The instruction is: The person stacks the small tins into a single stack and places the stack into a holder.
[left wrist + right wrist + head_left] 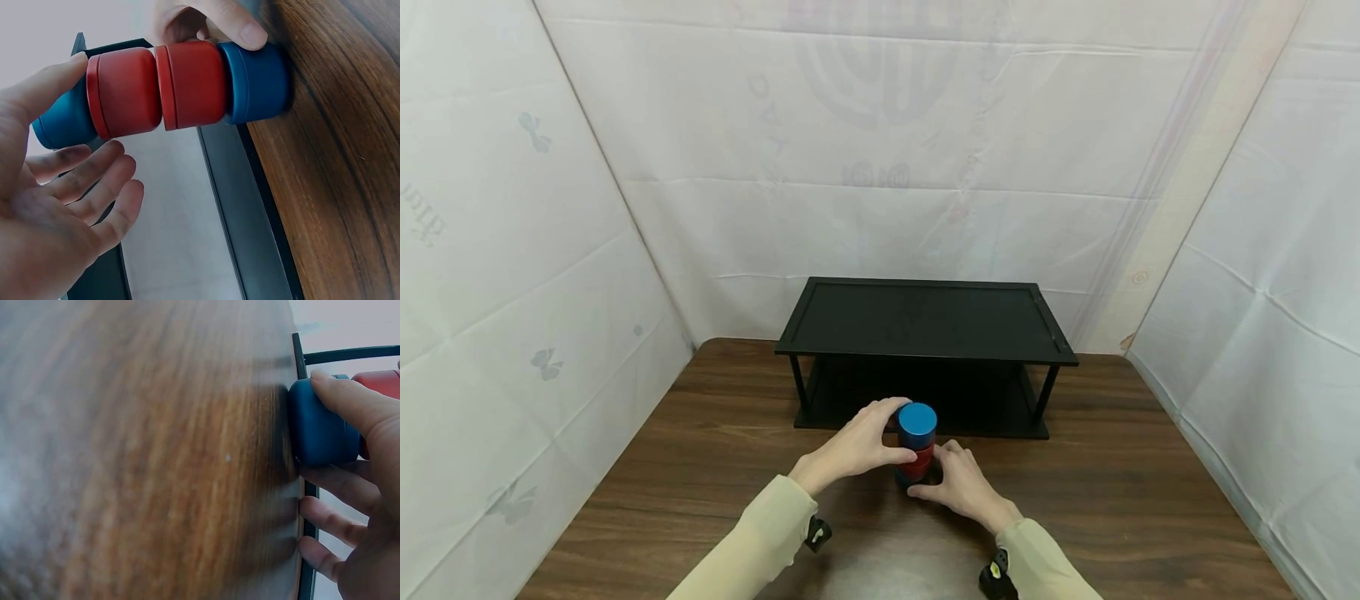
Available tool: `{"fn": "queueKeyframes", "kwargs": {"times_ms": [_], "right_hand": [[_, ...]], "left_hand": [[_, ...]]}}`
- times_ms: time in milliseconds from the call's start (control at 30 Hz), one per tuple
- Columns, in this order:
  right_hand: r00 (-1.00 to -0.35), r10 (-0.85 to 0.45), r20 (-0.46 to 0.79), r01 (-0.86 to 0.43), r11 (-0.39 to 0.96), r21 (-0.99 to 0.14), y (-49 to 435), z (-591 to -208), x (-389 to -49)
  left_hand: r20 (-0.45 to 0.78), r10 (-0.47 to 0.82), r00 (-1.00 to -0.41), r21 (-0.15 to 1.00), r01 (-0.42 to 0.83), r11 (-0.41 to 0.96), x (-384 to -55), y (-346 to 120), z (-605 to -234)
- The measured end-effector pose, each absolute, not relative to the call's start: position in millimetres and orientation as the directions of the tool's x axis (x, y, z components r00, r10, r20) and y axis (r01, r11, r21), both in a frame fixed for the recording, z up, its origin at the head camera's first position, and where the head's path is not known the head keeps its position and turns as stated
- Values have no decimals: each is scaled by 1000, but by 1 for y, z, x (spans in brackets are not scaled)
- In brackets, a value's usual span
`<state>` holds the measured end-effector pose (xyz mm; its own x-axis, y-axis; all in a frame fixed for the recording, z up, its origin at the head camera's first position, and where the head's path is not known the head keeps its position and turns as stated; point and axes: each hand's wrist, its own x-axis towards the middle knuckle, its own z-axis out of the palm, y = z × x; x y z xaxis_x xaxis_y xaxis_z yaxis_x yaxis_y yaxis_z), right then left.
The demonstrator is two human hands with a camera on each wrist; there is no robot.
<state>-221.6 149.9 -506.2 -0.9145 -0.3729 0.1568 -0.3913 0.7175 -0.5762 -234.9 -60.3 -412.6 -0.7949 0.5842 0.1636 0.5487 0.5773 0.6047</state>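
Observation:
Two blue and two red round containers stand in one upright stack on the wooden table. A blue one [917,423] is on top, then an upper red one [128,92], a lower red one [199,83] and another blue one [259,84] at the bottom. My left hand [857,446] holds the top blue container between thumb and index finger, its thumb tip near the seam with the red below. The other left fingers are spread underneath in the left wrist view. Low on the stack, my right hand [961,483] grips the bottom blue container with thumb and fingers.
A black two-tier shelf [925,321] stands just behind the stack, with its lower board [850,392] close to the containers. The brown wooden table [700,467] stretches to both sides. White sheets [880,150] hang at the back, left and right.

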Motion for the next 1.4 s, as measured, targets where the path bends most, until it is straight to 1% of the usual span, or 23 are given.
{"fn": "queueKeyframes", "kwargs": {"times_ms": [200,533,700,833,933,1067,1400], "right_hand": [[-924,-359,135,-368,729,-577,151,-505,-221],[-932,-344,112,-339,723,-602,152,-500,-219],[-935,-337,106,-326,705,-630,154,-500,-220],[-923,-367,116,-348,669,-657,156,-500,-220],[-924,-368,104,-340,666,-664,157,-499,-220],[-936,-344,71,-306,698,-648,157,-498,-219],[-934,-352,65,-312,709,-633,159,-499,-219]], "left_hand": [[109,585,-804,602,522,604,-235,-68,-418],[42,622,-782,626,506,594,-238,-80,-429],[26,640,-768,638,506,581,-241,-82,-436],[13,639,-769,639,498,586,-243,-82,-443],[2,626,-779,624,491,608,-244,-80,-448],[-10,614,-790,605,484,633,-244,-76,-454],[-8,610,-793,564,500,657,-244,-68,-463]]}}
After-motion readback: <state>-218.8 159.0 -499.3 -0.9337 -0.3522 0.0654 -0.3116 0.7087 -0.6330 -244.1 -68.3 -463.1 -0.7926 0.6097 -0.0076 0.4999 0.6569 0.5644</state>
